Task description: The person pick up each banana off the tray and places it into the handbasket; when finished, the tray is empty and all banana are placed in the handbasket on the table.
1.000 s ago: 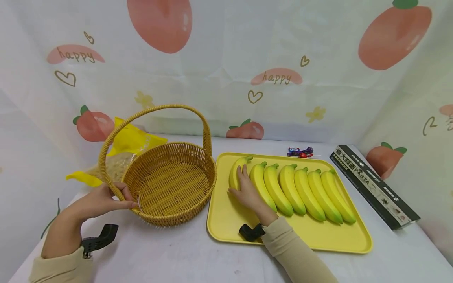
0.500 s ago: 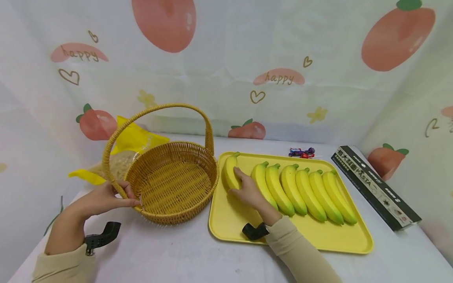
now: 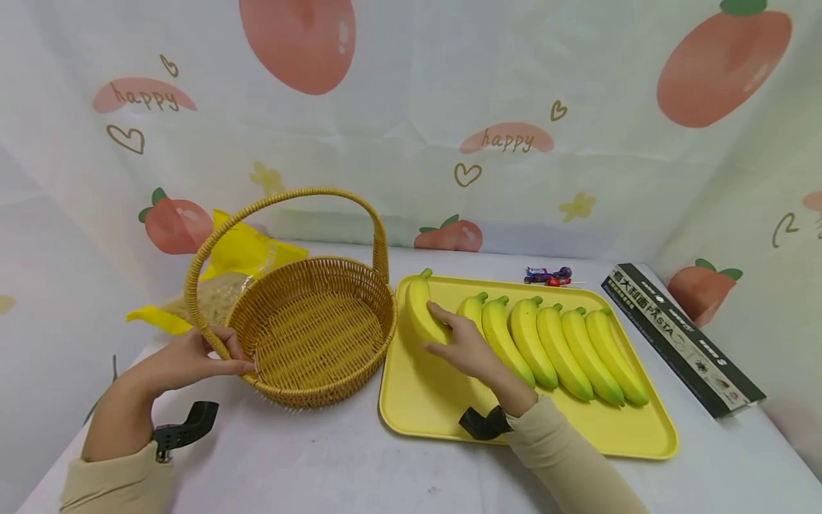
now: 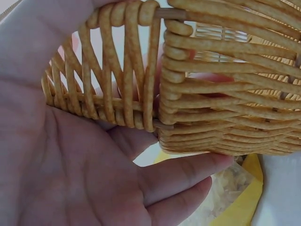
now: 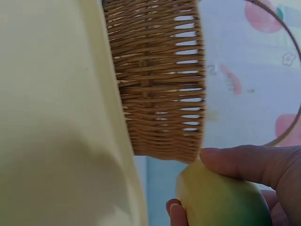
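Observation:
My left hand point(image 3: 215, 357) grips the wicker basket point(image 3: 315, 392) where its tall handle point(image 4: 117, 70) joins the rim. The basket stands upright with a bare woven floor. At the left end of the yellow tray point(image 3: 424, 414), my right hand point(image 3: 465, 343) holds a banana point(image 3: 425, 310) between thumb and fingers. In the right wrist view this banana point(image 5: 221, 197) shows its greenish end, and the basket's side point(image 5: 160, 80) stands just beyond the tray edge. Several more bananas point(image 3: 542, 346) lie side by side on the tray, the leftmost partly hidden behind my right hand.
Behind the basket leans a yellow bag point(image 3: 247, 250) with a clear window. Small wrapped candies point(image 3: 546, 275) lie behind the tray. A long black pasta box point(image 3: 681, 339) rests along the tray's right side. Printed cloth point(image 3: 398, 107) hangs at the back.
My right hand has closed round the leftmost banana, and its stem end has shifted left and up, away from the others. My left hand keeps its grip on the basket.

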Motion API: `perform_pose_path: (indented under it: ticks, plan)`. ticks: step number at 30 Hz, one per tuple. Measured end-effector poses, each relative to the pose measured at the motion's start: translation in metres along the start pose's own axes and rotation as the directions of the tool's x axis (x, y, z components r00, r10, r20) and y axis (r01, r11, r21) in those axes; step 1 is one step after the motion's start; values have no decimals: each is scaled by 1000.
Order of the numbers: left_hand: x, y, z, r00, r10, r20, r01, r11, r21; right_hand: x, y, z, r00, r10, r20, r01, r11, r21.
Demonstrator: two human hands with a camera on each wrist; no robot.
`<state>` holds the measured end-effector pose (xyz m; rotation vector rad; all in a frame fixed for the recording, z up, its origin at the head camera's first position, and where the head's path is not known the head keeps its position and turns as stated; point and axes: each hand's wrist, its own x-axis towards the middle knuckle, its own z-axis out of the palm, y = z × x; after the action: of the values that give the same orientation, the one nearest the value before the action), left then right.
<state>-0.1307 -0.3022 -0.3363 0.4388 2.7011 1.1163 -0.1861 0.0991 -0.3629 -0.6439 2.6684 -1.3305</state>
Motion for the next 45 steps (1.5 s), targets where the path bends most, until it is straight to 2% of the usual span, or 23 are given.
perform_pose_path:
  ticks: [6,14,21,28,30,34,37,40,45]
  plan:
    - [1,0,1,1000,5,2,-5,1000,-3,-11,-8,-14,997,-51,49,51,999,6]
    - [2,0,1,999,-29,-26,30,999,19,-17,-13,-28,988,-119,97,123,992,-28]
    - [0,6,1,997,-62,-47,64,997,44,-10,-27,-22,976,-161,147,161,987,10]
    - [0,9,4,996,-68,-51,70,997,41,3,-49,-15,949,-225,222,236,972,-20]
    - [0,10,5,996,-74,-50,77,996,49,5,-54,-15,947,-240,214,252,967,-34]
    - [2,12,5,995,-94,-32,96,994,56,3,-59,-13,951,-216,223,228,973,-27]
    - [3,14,4,994,-106,-20,107,993,51,3,-62,-9,937,-224,267,237,971,-16]
    - [2,14,3,995,-102,-17,102,994,45,9,-66,-4,912,-260,318,281,960,-20]
    - [0,15,3,996,-83,-13,84,996,39,35,-75,4,880,-224,420,268,962,-49]
